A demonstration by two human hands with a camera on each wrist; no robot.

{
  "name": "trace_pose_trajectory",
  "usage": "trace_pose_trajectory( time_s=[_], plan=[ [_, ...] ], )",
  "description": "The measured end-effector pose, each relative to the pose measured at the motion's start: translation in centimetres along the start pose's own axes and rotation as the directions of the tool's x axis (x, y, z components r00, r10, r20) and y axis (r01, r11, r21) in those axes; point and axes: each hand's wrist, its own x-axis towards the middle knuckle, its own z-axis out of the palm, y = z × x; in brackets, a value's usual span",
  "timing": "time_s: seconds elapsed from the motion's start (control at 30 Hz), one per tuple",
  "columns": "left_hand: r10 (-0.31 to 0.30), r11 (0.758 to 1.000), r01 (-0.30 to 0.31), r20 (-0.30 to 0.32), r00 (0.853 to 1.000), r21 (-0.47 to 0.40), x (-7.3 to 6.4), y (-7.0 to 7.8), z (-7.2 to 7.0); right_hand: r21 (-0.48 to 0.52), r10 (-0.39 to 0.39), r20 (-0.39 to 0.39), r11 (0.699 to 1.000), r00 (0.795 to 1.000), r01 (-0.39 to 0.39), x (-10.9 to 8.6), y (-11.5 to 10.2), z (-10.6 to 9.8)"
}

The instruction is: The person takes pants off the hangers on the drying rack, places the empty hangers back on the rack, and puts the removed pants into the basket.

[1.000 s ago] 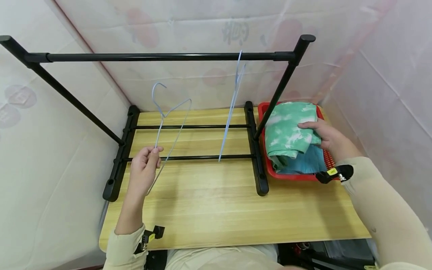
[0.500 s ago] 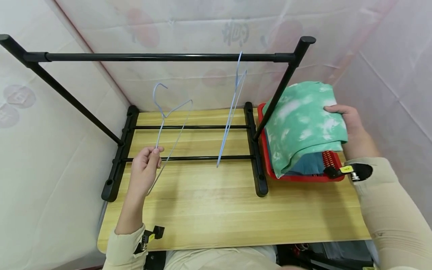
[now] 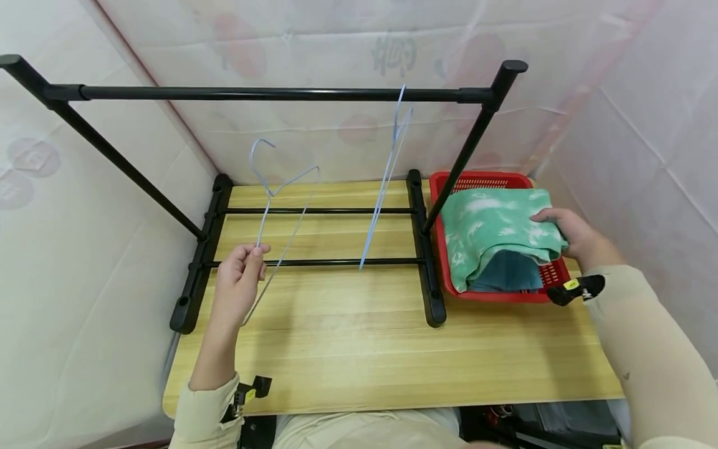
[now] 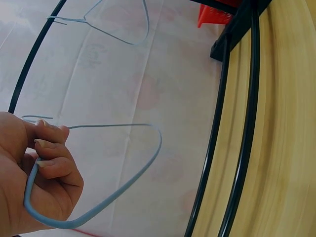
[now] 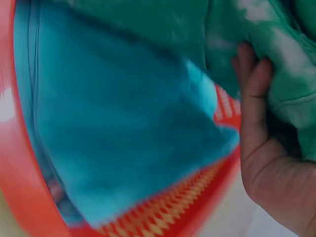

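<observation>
A light blue wire hanger (image 3: 269, 193) is pinched by my left hand (image 3: 238, 280), its hook pointing up; the left wrist view shows the fingers curled round the wire (image 4: 94, 212). Over at the right, my right hand (image 3: 580, 237) grips the edge of a folded green-and-white tie-dye cloth (image 3: 499, 218), thumb on top. That cloth lies over the red basket (image 3: 440, 249). Beneath it a blue cloth (image 3: 507, 271) shows, seen larger in the right wrist view as blue fabric (image 5: 118, 118) against the basket wall.
A black rack (image 3: 269, 93) spans the table, its feet (image 3: 429, 274) resting on the wood top (image 3: 336, 355). Another blue hanger (image 3: 384, 181) hangs from the rack's bar, left of the basket. Pale curtains (image 3: 314, 43) enclose the back and sides.
My right hand first lifted the green cloth up and to the right, then lowered it over the basket, a little right of where it lay. My left hand and its hanger have barely moved.
</observation>
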Motion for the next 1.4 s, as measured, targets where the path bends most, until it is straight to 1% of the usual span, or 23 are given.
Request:
trace_pose_trajectory(
  time_s=[0.07, 0.1, 0.13, 0.17, 0.2, 0.27, 0.33, 0.4, 0.43, 0.47, 0.53, 0.57, 0.6, 0.63, 0.77, 0.8, 0.97, 1.1, 1.13, 1.2, 1.23, 1.33, 1.4],
  plan=[
    [-0.003, 1.000, 0.003, 0.008, 1.000, -0.003, 0.0, 0.0, 0.0, -0.153, 0.017, -0.041, 0.988, 0.999, -0.023, 0.3, -0.2, -1.0],
    [-0.004, 1.000, 0.004, 0.011, 1.000, -0.004, 0.0, -0.1, 0.0, -0.230, 0.010, -0.057, 0.973, 0.998, -0.023, 0.4, -0.3, -1.3],
    [-0.004, 1.000, 0.004, 0.013, 1.000, -0.004, 0.0, -0.1, 0.1, -0.320, -0.008, -0.064, 0.947, 0.998, -0.013, 0.4, -0.4, -1.7],
    [-0.003, 1.000, 0.003, 0.014, 1.000, -0.006, 0.0, -0.1, 0.1, -0.419, -0.038, -0.068, 0.908, 0.997, 0.006, 0.4, -0.6, -1.9],
    [-0.001, 1.000, 0.001, 0.013, 1.000, -0.004, 0.0, 0.0, 0.1, -0.520, -0.074, -0.067, 0.853, 0.995, 0.028, 0.4, -0.8, -2.0],
    [0.002, 1.000, -0.002, 0.011, 1.000, -0.004, 0.1, 0.0, 0.1, -0.695, -0.162, -0.039, 0.713, 0.986, 0.090, 0.4, -1.3, -1.9],
    [0.005, 1.000, -0.005, 0.010, 1.000, -0.009, 0.0, 0.1, 0.1, -0.813, -0.246, -0.007, 0.565, 0.969, 0.138, 0.3, -1.7, -1.5],
    [0.005, 1.000, -0.005, 0.011, 1.000, -0.012, 0.0, 0.1, 0.1, -0.880, -0.315, 0.020, 0.446, 0.949, 0.166, 0.2, -2.0, -1.0],
    [0.004, 1.000, -0.004, 0.014, 1.000, -0.016, 0.0, 0.2, 0.1, -0.897, -0.348, 0.035, 0.403, 0.937, 0.183, 0.2, -2.1, -0.8],
    [0.002, 1.000, -0.002, 0.015, 1.000, -0.022, 0.0, 0.2, 0.2, -0.907, -0.378, 0.044, 0.372, 0.925, 0.195, 0.2, -2.2, -0.6],
    [-0.002, 1.000, 0.002, 0.017, 1.000, -0.022, 0.0, 0.2, 0.2, -0.926, -0.435, 0.051, 0.317, 0.899, 0.206, 0.3, -2.0, -0.3],
    [-0.004, 1.000, 0.005, 0.018, 1.000, -0.022, 0.0, 0.2, 0.3, -0.927, -0.466, 0.055, 0.305, 0.883, 0.219, 0.4, -1.8, -0.3],
    [-0.005, 1.000, 0.005, 0.020, 1.000, -0.023, 0.0, 0.3, 0.3, -0.922, -0.497, 0.057, 0.305, 0.866, 0.236, 0.4, -1.5, -0.4],
    [-0.006, 1.000, 0.006, 0.021, 1.000, -0.024, 0.0, 0.3, 0.3, -0.913, -0.527, 0.052, 0.319, 0.848, 0.254, 0.6, -1.2, -0.4],
    [-0.013, 1.000, 0.013, 0.024, 1.000, -0.021, 0.1, 0.3, 0.5, -0.862, -0.617, -0.004, 0.401, 0.787, 0.310, 1.0, 0.3, -1.1],
    [-0.014, 1.000, 0.014, 0.025, 1.000, -0.022, 0.1, 0.3, 0.5, -0.849, -0.625, -0.028, 0.426, 0.780, 0.311, 1.1, 0.6, -1.2],
    [-0.004, 1.000, 0.005, 0.034, 0.999, -0.030, 0.1, 0.5, 0.7, -0.810, -0.605, -0.176, 0.537, 0.777, 0.234, 1.9, 2.3, -1.7],
    [0.012, 0.999, -0.010, 0.035, 0.999, -0.037, 0.1, 0.5, 0.8, -0.763, -0.587, -0.292, 0.619, 0.755, 0.187, 2.5, 3.7, -1.4],
    [0.015, 0.999, -0.013, 0.034, 0.999, -0.039, 0.1, 0.5, 0.9, -0.757, -0.585, -0.312, 0.629, 0.748, 0.176, 2.6, 4.0, -1.3],
    [0.017, 0.999, -0.015, 0.032, 0.999, -0.041, 0.1, 0.5, 0.9, -0.758, -0.584, -0.328, 0.632, 0.742, 0.162, 2.8, 4.4, -1.2],
    [0.017, 0.999, -0.016, 0.031, 0.999, -0.045, 0.1, 0.5, 0.9, -0.765, -0.584, -0.322, 0.624, 0.745, 0.159, 2.9, 4.6, -1.2],
    [0.015, 0.999, -0.014, 0.027, 1.000, -0.032, 0.0, 0.4, 0.9, -0.804, -0.592, -0.277, 0.574, 0.757, 0.155, 3.1, 4.6, -1.3],
    [0.007, 1.000, -0.007, 0.027, 1.000, -0.018, 0.0, 0.3, 0.9, -0.814, -0.588, -0.253, 0.558, 0.769, 0.159, 3.2, 4.5, -1.3]
  ],
)
